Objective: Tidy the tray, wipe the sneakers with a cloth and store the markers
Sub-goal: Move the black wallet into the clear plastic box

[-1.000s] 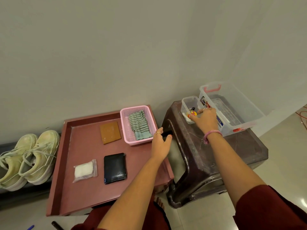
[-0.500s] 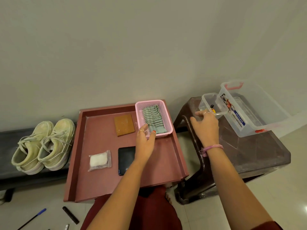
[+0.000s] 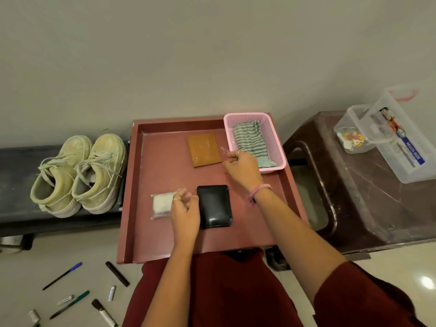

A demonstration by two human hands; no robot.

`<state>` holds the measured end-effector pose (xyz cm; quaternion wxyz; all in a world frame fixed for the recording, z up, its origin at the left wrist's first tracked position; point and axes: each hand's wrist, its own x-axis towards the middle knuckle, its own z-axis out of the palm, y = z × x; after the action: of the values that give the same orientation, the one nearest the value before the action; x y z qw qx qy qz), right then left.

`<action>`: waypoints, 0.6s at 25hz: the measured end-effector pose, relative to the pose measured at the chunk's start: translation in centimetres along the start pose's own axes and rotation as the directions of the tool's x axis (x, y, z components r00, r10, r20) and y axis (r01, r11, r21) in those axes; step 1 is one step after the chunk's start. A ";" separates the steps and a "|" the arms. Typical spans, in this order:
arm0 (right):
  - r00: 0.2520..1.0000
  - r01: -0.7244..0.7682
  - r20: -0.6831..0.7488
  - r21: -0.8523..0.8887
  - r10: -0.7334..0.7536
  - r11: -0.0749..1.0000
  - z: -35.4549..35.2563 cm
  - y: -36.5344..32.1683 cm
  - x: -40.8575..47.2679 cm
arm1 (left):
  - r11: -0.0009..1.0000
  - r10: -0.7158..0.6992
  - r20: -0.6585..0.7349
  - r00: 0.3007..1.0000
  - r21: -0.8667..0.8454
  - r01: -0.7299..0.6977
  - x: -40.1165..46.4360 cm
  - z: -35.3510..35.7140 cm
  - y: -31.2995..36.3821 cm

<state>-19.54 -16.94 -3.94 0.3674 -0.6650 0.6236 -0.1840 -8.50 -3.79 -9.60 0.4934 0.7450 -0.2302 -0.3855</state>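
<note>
A reddish tray (image 3: pixel 162 241) holds a brown card holder (image 3: pixel 204 151), a black wallet (image 3: pixel 214 206), a white packet (image 3: pixel 161 204) in clear plastic and a pink basket (image 3: pixel 274 140) with a green striped cloth (image 3: pixel 249 139) in it. My left hand (image 3: pixel 185 210) hovers between the packet and the wallet, fingers loosely curled, holding nothing. My right hand (image 3: pixel 241 167) is at the basket's front left corner with curled fingers; whether they pinch anything is unclear. Pale, dirty sneakers (image 3: pixel 77 173) stand on a dark bench to the left. Several markers and pens (image 3: pixel 116 273) lie on the floor.
On the right, a dark brown plastic stool (image 3: pixel 368 197) carries a small clear tub (image 3: pixel 351 135) with a keychain and a larger clear box (image 3: pixel 401 147). A low dark bench (image 3: pixel 16 182) runs along the wall. My lap in dark red cloth fills the bottom.
My right hand left the small tub on the stool and came over the tray beside the basket. My left hand drew back from the basket to the packet and wallet. The view swung left.
</note>
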 end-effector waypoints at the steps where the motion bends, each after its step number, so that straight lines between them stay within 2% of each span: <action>1: 1.000 0.011 0.024 -0.070 -0.010 0.998 1.2 -0.5 1.2 | 1.000 0.008 0.005 1.000 0.030 -0.008 0.6 -0.1 -0.2; 5: 0.998 0.030 0.067 -0.395 -0.004 0.918 5.3 -2.2 4.9 | 0.960 0.045 0.115 0.992 0.269 -0.075 1.4 0.0 -1.0; 8: 0.996 -0.029 0.058 -0.513 0.068 0.858 8.1 -2.1 6.7 | 0.882 0.043 0.182 0.982 0.455 -0.123 1.2 0.6 -1.9; 10: 0.988 -0.125 0.014 -0.507 0.153 0.853 9.4 -1.5 7.6 | 0.843 0.037 0.198 0.980 0.520 -0.137 0.9 1.3 -1.9; 12: 0.975 -0.215 -0.046 -0.431 0.216 0.877 10.1 -1.0 8.2 | 0.813 0.039 0.184 0.982 0.565 -0.138 0.6 1.9 -1.9; 15: 0.956 -0.292 -0.099 -0.331 0.275 0.897 10.2 -0.8 8.6 | 0.830 -0.002 0.137 0.991 0.553 -0.075 0.7 2.3 -1.6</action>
<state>-10.47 -22.63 -11.99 0.2536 -0.6160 0.7451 -0.0336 -9.98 -4.88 -11.76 0.2459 0.8247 -0.3788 -0.3405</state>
